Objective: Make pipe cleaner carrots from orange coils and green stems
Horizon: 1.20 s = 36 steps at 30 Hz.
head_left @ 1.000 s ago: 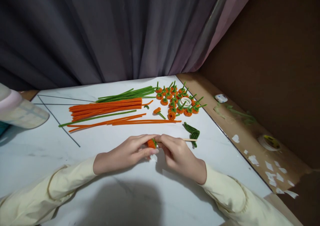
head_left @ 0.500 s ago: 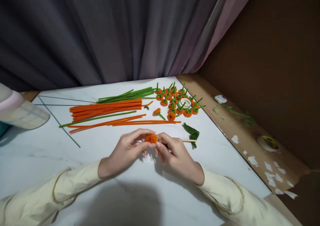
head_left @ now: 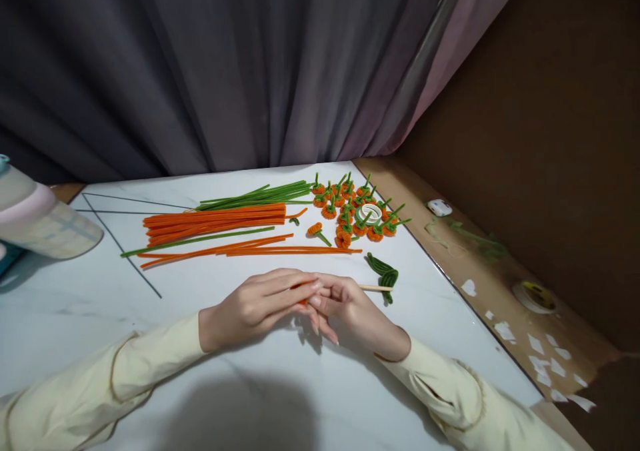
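Both my hands meet over the near middle of the table around a small orange pipe-cleaner pumpkin point(head_left: 303, 294). The fingers of my left hand point(head_left: 263, 304) lie across it and hide most of it. From the other side, my right hand point(head_left: 350, 311) grips it with thumb and curled fingers. A thin wooden stick point(head_left: 376, 288) sticks out to the right from behind my right hand; whether that hand holds it I cannot tell. Its far end crosses a dark green pipe-cleaner leaf point(head_left: 385, 274) on the table.
Beyond my hands lie orange pipe cleaners point(head_left: 215, 223), green pipe cleaners point(head_left: 260, 194) and several finished orange pumpkins with green stems point(head_left: 345, 219) around a white tape roll point(head_left: 370, 213). A bottle point(head_left: 45, 214) stands at left. Paper scraps point(head_left: 537, 364) and another tape roll point(head_left: 534, 298) lie at right.
My left fingers have flattened and closed over the orange pumpkin, which was plainly visible between both hands before. My right hand has turned slightly, with its lower fingers now extended below. The view has shifted slightly.
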Each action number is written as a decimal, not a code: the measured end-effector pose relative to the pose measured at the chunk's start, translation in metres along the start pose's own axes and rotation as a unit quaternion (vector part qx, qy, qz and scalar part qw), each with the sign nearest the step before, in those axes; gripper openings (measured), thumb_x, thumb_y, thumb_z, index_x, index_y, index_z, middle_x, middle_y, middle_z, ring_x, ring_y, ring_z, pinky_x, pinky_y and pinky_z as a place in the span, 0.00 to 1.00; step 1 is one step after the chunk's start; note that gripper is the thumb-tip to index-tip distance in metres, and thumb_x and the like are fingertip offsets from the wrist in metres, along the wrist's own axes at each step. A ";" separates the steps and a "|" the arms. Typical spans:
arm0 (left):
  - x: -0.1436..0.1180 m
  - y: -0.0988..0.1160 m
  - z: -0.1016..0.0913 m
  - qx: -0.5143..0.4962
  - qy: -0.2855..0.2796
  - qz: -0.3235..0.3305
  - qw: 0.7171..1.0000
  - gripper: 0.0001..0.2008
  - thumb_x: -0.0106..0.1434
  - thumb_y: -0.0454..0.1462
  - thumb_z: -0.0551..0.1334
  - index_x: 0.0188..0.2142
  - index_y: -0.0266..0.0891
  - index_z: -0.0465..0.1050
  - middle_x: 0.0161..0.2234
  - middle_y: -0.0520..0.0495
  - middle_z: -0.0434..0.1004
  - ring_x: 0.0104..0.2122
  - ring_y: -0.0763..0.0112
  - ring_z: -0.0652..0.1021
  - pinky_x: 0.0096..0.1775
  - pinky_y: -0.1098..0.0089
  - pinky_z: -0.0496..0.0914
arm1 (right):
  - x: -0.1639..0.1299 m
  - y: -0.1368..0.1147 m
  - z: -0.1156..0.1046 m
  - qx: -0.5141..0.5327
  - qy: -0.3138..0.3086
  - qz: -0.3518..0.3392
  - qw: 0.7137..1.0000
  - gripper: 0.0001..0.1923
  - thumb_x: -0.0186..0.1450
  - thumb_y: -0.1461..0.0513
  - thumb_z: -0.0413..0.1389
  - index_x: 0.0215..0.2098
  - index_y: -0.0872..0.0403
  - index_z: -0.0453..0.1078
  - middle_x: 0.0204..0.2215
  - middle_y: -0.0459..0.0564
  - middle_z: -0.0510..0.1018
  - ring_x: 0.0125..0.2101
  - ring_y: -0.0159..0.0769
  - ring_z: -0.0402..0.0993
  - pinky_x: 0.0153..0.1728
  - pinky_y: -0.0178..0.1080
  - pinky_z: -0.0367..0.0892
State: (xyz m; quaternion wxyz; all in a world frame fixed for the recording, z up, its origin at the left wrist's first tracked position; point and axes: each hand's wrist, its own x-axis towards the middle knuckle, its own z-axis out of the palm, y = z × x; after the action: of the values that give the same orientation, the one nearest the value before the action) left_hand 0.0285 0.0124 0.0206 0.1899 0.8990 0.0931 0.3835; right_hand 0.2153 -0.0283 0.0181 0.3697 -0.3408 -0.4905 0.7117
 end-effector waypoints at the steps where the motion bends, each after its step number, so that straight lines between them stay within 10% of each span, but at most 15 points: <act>1: -0.001 0.000 0.002 0.007 0.019 -0.006 1.000 0.25 0.62 0.28 0.59 0.58 0.37 0.61 0.47 0.37 0.75 0.47 0.63 0.74 0.48 0.65 0.71 | 0.000 0.001 0.000 0.007 -0.005 0.001 1.000 0.14 0.63 0.54 0.54 0.31 0.58 0.65 0.18 0.43 0.71 0.11 0.22 0.59 0.13 0.27 0.55; 9: -0.010 0.002 0.013 -0.044 0.085 -0.086 0.992 0.19 0.60 0.27 0.60 0.51 0.41 0.72 0.42 0.42 0.79 0.43 0.64 0.76 0.44 0.66 0.73 | 0.004 0.011 0.004 -0.025 0.022 0.007 0.999 0.13 0.65 0.54 0.52 0.31 0.56 0.62 0.19 0.42 0.70 0.11 0.23 0.59 0.13 0.28 0.54; 12: -0.004 0.003 0.011 -0.100 0.095 -0.223 0.965 0.10 0.61 0.32 0.61 0.41 0.41 0.78 0.39 0.45 0.80 0.39 0.65 0.78 0.43 0.67 0.72 | 0.002 0.011 0.002 -0.186 0.051 -0.044 0.980 0.11 0.68 0.58 0.47 0.32 0.55 0.63 0.19 0.42 0.69 0.14 0.25 0.60 0.16 0.29 0.57; 18: 0.009 -0.002 0.005 -0.344 0.048 -0.548 0.761 0.13 0.59 0.44 0.63 0.36 0.36 0.80 0.38 0.43 0.80 0.40 0.62 0.77 0.43 0.66 0.71 | -0.001 0.003 -0.010 -0.568 0.083 -0.260 0.776 0.09 0.68 0.67 0.44 0.42 0.57 0.64 0.34 0.54 0.74 0.34 0.38 0.67 0.35 0.39 0.64; 22: 0.010 -0.003 0.006 -0.438 0.051 -0.575 0.689 0.15 0.58 0.43 0.64 0.38 0.33 0.79 0.38 0.42 0.79 0.40 0.66 0.75 0.45 0.65 0.70 | 0.001 0.003 -0.012 -0.628 0.059 -0.307 0.712 0.12 0.65 0.71 0.43 0.43 0.60 0.64 0.33 0.55 0.72 0.33 0.39 0.63 0.33 0.40 0.62; 29: 0.012 0.001 0.006 -0.481 0.028 -0.582 0.655 0.18 0.59 0.47 0.61 0.31 0.31 0.77 0.29 0.45 0.76 0.33 0.71 0.74 0.46 0.63 0.70 | 0.004 0.007 -0.010 -0.656 0.048 -0.357 0.663 0.15 0.68 0.71 0.38 0.36 0.60 0.66 0.27 0.53 0.71 0.28 0.36 0.61 0.29 0.38 0.59; 36: 0.013 0.002 0.006 -0.475 -0.010 -0.561 0.678 0.14 0.60 0.43 0.62 0.39 0.33 0.76 0.36 0.44 0.77 0.38 0.66 0.77 0.47 0.63 0.70 | 0.002 0.000 -0.012 -0.657 0.066 -0.346 0.667 0.16 0.69 0.70 0.38 0.33 0.59 0.65 0.24 0.51 0.68 0.26 0.35 0.58 0.27 0.36 0.57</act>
State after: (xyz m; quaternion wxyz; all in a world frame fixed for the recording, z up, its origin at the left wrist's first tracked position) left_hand 0.0417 0.0130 0.0267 0.7717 0.4708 0.3839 0.1885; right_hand 0.2245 -0.0215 0.0144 0.3013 -0.3474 -0.8880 0.0021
